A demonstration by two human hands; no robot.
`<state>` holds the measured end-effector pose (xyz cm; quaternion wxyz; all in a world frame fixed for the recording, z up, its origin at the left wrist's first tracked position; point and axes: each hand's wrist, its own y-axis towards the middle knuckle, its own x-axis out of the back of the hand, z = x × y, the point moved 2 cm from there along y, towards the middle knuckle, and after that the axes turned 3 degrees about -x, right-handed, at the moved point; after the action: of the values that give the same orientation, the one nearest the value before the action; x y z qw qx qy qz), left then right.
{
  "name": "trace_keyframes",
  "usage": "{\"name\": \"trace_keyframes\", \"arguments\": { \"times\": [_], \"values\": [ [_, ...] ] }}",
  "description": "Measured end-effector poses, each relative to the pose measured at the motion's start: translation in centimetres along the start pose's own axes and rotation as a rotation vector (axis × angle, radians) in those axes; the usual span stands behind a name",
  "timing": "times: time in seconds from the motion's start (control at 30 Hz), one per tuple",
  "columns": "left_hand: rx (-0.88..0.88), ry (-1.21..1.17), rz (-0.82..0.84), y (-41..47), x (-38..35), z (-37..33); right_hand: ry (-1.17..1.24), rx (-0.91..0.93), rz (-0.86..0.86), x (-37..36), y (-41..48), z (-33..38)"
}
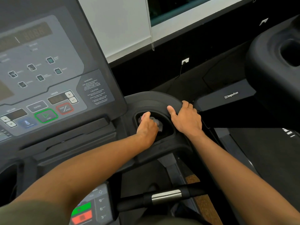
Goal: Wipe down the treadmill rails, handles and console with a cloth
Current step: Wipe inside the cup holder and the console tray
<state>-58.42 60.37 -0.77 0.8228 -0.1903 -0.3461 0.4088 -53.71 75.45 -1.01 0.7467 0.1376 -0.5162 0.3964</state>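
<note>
Left hand (pixel 146 125) fisted round crumpled pale cloth (pixel 158 123) inside black oval cup well (pixel 169 122) right of grey console (pixel 48 75), right hand (pixel 186 118) flat, empty on well's rim w/ fingers spread; prob best to swirl cloth round walls & floor

The cloth (pixel 158 123) lies mostly hidden under the left hand (pixel 146 127) — console (pixel 48 70) lettering blurs, its left cut off.

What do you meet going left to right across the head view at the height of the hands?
Green start button → red stop button → left hand pressing the cloth in the cup holder → right hand on its rim → Impulse logo.
</note>
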Motion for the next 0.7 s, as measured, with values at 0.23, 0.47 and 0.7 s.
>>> {"name": "trace_keyframes", "arguments": {
  "times": [0.23,0.47,0.7],
  "values": [
    [0.010,0.002,0.021,0.4,-0.3,-0.1,-0.007,0.004,-0.002,0.1,-0.1,0.1],
    [-0.003,-0.102,0.135,1.3,0.5,0.0,0.004,0.005,-0.002,0.1,-0.1,0.0],
    [-0.109,-0.283,0.188,3.0,0.3,1.1,0.002,0.016,-0.003,0.1,-0.1,-0.2]
  ]
}}
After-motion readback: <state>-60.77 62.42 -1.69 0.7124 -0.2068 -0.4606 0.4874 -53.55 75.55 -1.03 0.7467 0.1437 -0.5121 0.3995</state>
